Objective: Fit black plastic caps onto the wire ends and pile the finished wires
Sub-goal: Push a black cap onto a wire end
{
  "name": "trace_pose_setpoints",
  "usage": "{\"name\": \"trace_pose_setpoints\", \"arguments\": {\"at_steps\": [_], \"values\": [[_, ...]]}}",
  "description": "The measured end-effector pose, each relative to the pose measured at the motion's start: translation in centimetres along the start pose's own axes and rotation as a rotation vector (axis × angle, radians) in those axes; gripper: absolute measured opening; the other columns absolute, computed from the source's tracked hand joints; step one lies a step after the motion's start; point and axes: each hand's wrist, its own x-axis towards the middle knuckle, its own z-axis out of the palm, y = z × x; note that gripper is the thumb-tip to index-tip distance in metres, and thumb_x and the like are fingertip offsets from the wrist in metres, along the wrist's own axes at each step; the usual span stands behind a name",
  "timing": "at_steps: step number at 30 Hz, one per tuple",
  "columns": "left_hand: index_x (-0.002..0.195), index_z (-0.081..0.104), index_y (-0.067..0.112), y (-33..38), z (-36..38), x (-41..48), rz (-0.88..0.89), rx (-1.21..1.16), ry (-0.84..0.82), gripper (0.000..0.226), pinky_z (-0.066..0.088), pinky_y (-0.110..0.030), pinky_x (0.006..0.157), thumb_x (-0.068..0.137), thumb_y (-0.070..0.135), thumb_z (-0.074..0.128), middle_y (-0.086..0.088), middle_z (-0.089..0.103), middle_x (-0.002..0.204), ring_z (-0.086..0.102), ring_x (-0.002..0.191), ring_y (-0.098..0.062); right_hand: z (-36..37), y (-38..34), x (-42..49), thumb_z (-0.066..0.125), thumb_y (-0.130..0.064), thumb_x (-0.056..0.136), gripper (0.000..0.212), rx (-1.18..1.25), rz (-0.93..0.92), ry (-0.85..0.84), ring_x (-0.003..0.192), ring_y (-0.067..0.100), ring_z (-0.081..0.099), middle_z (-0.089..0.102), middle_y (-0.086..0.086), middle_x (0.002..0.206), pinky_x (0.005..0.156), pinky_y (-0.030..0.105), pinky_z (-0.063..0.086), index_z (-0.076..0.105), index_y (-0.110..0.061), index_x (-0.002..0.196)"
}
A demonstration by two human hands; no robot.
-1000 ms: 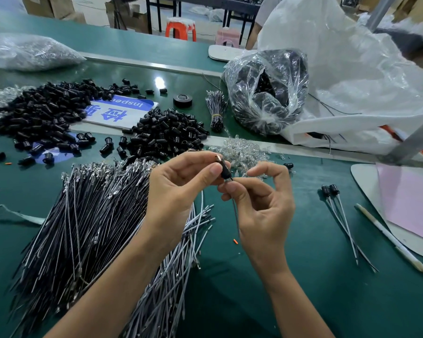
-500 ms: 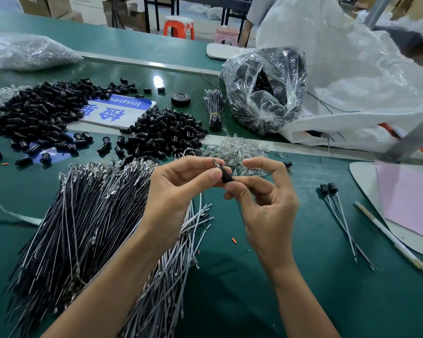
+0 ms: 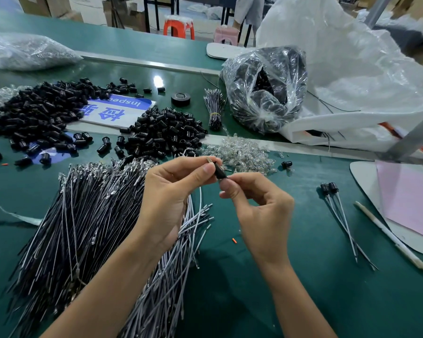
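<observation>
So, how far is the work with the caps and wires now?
Done: two capped wires lie apart on the green table, at the right. In hand: the left hand pinches one black cap, and the right hand pinches at its lower end. Left: a large pile of uncapped wires and heaps of loose caps, so most of the job is probably not yet done.

A green-topped workbench (image 3: 230, 301) fills the foreground, with a bright glare of overhead light (image 3: 158, 81) on it farther back. A pale metal strip (image 3: 144, 62) separates it from a second green bench (image 3: 132, 45) behind. Beyond, on a pale floor (image 3: 203, 30), stand an orange plastic stool (image 3: 178, 24), a pink stool (image 3: 226, 36), dark table legs (image 3: 145, 13) and cardboard boxes (image 3: 42, 6), while a grey metal post (image 3: 410, 140) slants up at the right edge.
</observation>
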Motion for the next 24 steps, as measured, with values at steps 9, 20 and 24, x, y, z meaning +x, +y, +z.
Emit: {"name": "trace_pose_setpoints", "arguments": {"at_steps": [9,20,24], "values": [[0.078,0.078,0.008,-0.32,0.19,0.09,-0.020,0.004,0.008,0.018,0.058,-0.027,0.077,0.061,0.014,0.076,-0.010,0.075,0.085,0.071,0.080,-0.018,-0.09,0.06,0.21,0.071,-0.020,0.085,0.016,-0.039,-0.017,-0.038,0.064,0.012,0.062,0.065,-0.015,0.069,0.065,0.029,0.052,0.064,-0.033,0.081],[0.079,0.077,0.010,-0.30,0.17,0.10,-0.022,-0.036,0.025,0.011,0.056,-0.025,0.071,0.070,0.014,0.074,-0.009,0.074,0.083,0.069,0.076,-0.018,0.17,0.26,0.04,0.073,-0.017,0.085,0.009,0.058,0.056,-0.071,0.064,0.017,0.070,0.071,-0.004,0.069,0.065,0.028,0.055,0.068,-0.021,0.079],[0.080,0.077,0.011,-0.41,0.28,0.01,-0.001,0.008,0.038,0.012,0.056,-0.025,0.072,0.072,0.016,0.070,-0.008,0.075,0.084,0.070,0.077,-0.017,0.21,0.33,0.04,0.072,-0.017,0.087,0.008,0.055,0.063,-0.067,0.067,0.017,0.070,0.071,-0.003,0.070,0.067,0.031,0.056,0.068,-0.019,0.080]]}}
